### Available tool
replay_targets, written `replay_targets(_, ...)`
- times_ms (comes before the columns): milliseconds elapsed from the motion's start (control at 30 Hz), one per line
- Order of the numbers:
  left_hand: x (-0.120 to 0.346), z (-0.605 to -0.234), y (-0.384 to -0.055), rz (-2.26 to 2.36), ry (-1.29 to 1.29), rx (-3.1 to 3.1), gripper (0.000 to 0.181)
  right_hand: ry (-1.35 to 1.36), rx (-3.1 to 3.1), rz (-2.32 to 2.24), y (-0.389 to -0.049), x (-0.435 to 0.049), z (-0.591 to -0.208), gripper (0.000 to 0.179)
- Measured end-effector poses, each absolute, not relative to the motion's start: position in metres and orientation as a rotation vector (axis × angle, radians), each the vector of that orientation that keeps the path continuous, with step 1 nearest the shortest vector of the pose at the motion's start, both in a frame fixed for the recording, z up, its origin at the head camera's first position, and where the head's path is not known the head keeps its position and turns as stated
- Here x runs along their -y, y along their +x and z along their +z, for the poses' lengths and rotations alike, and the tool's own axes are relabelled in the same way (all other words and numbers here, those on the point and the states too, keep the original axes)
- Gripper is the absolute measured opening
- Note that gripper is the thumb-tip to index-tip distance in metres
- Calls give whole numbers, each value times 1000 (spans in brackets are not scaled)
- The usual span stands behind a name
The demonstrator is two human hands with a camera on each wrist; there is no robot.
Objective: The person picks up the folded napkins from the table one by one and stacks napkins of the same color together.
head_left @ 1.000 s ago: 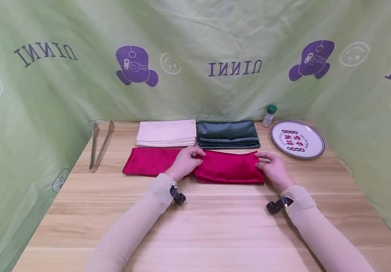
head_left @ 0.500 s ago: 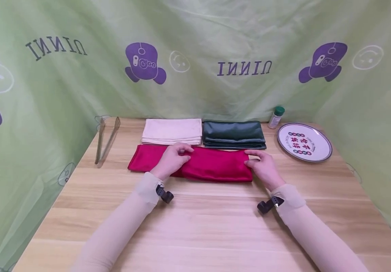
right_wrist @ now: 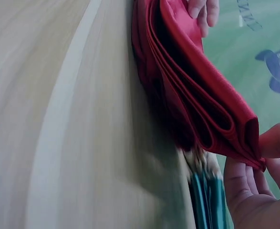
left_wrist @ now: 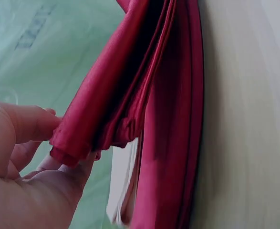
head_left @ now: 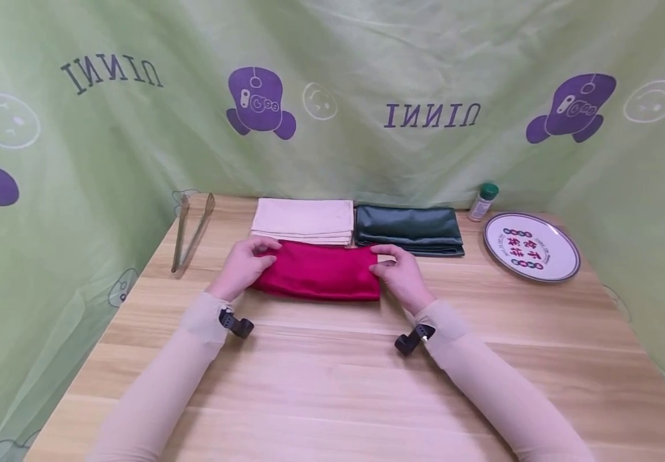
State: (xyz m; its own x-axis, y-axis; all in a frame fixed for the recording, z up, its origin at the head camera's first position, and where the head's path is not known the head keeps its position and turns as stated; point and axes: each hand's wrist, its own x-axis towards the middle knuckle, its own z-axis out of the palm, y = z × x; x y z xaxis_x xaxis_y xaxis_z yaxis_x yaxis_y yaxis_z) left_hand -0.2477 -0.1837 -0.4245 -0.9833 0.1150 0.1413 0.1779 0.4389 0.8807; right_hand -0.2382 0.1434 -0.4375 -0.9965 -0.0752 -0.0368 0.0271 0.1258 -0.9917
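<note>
My left hand point(head_left: 244, 266) pinches the far left corner of a folded red satin cloth point(head_left: 323, 269) between thumb and fingers. At its far right corner my right hand point(head_left: 403, 277) pinches it the same way. Held up by both corners, the cloth shows its stacked layers point(right_wrist: 197, 90) in the right wrist view. Under it lies a second folded red cloth point(left_wrist: 171, 162), plain in the left wrist view and mostly hidden in the head view. Just behind are a folded white cloth point(head_left: 303, 218) and a folded dark green cloth point(head_left: 410, 226).
Metal tongs point(head_left: 196, 231) lie at the back left of the wooden table point(head_left: 321, 378). A green-capped bottle point(head_left: 481, 206) stands at the back right, beside a white plate with printed characters point(head_left: 558, 250). Green curtains hang round the back and sides.
Both hands have carried the held red cloth leftward, from beside the other red cloth to over it. The head view has turned slightly to the left.
</note>
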Motion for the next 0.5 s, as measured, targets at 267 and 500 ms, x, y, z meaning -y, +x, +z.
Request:
replay_targets(267, 217, -423, -249, -1594, -88, 2605, 27, -83, -2305, -2009, -247, -106, -441, 40)
replay_targets(500, 230, -425, -254, -1575, -60, 2598, 27, -79, -2291, -2001, -254, -92, -445, 40)
